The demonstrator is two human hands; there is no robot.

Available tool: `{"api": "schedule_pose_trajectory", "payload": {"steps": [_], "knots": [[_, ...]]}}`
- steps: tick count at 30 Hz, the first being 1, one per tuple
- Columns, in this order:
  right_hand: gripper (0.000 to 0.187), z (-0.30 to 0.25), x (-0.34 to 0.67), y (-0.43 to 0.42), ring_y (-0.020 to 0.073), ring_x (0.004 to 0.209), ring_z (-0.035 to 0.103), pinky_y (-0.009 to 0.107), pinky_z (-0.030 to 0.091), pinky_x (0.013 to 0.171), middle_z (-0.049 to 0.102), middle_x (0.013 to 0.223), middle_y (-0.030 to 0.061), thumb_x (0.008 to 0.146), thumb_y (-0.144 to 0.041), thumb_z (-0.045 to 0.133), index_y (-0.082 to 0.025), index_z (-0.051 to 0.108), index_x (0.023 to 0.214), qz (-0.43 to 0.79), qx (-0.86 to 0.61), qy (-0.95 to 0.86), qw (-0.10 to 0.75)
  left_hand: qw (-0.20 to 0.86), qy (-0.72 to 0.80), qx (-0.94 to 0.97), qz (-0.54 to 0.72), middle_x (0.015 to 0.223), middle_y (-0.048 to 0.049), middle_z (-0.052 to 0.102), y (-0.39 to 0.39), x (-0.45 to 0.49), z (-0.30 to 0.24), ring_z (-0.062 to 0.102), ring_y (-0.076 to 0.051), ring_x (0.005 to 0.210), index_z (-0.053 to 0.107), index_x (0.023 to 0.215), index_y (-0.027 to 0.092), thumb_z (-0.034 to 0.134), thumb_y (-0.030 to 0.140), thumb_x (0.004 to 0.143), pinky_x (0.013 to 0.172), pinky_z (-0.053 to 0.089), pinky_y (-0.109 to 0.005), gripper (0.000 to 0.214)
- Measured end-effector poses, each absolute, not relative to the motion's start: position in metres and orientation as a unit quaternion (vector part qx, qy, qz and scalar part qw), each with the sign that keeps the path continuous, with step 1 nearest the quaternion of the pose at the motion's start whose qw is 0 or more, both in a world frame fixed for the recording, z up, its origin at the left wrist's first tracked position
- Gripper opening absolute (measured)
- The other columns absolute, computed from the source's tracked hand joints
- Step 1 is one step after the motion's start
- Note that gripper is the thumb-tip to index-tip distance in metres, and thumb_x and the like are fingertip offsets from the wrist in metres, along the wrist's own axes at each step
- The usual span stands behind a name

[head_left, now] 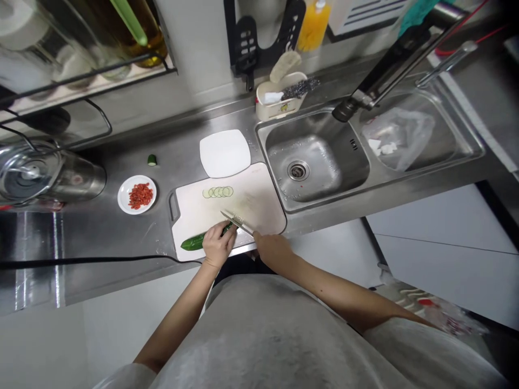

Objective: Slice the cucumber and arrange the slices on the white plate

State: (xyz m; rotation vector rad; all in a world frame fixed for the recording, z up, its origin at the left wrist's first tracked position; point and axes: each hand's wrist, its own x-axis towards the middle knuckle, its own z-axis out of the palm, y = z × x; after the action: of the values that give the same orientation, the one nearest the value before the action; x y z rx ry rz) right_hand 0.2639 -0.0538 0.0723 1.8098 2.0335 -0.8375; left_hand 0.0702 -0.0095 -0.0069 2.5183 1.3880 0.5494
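Note:
On the white cutting board (259, 186) lies a green cucumber (192, 242). My left hand (218, 242) is closed over it near its cut end, partly hiding it. A knife (239, 222) is gripped by its handle in my right hand (273, 249), the blade slanting to the upper left beside the cucumber's cut end. Small pale bits lie against the blade. Farther up the board, a row of thin overlapping cucumber slices (218, 192) lies flat. A white square plate (225, 153) stands at the board's far edge.
Left of the board sit a small white plate (120, 195) of chopped red pieces (140, 195) and a cucumber end (152, 160). A steel sink (316, 156) with a black faucet (360, 92) is on the right. A black cable (101, 261) crosses the counter at left.

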Motion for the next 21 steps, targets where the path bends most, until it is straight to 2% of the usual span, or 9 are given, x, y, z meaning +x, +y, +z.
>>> {"api": "schedule_pose_trajectory", "payload": {"steps": [8,15,21], "knots": [[0.02,0.076,0.262,-0.048,0.0249,0.083,0.068,0.028,0.046,0.065,0.07,0.083,0.0133,0.093,-0.021,0.041,-0.015,0.054,0.107,-0.299,0.621,0.708,0.153,0.136,0.479,0.85,0.174,0.115,-0.0084,0.064,-0.011,0.072,-0.005,0.059,-0.022,0.106,0.068,0.108,0.028,0.05,0.032,0.09,0.089,0.046,-0.037,0.026],[0.018,0.071,0.26,-0.047,0.0241,0.08,0.069,0.027,0.047,0.063,0.069,0.08,0.0125,0.092,-0.017,0.041,-0.014,0.053,0.105,-0.273,0.616,0.723,0.153,0.068,0.452,0.861,0.224,0.11,-0.0061,0.067,-0.012,0.073,-0.008,0.061,-0.019,0.099,0.07,0.105,0.027,0.055,0.029,0.088,0.084,0.046,-0.032,0.022],[0.021,0.07,0.262,-0.042,0.0243,0.082,0.068,0.029,0.047,0.066,0.069,0.086,0.0139,0.092,-0.018,0.04,-0.014,0.053,0.108,-0.288,0.6,0.73,0.156,0.072,0.458,0.86,0.213,0.111,-0.0057,0.067,-0.014,0.074,-0.008,0.061,-0.02,0.1,0.069,0.107,0.029,0.054,0.029,0.088,0.086,0.046,-0.033,0.024]]}}
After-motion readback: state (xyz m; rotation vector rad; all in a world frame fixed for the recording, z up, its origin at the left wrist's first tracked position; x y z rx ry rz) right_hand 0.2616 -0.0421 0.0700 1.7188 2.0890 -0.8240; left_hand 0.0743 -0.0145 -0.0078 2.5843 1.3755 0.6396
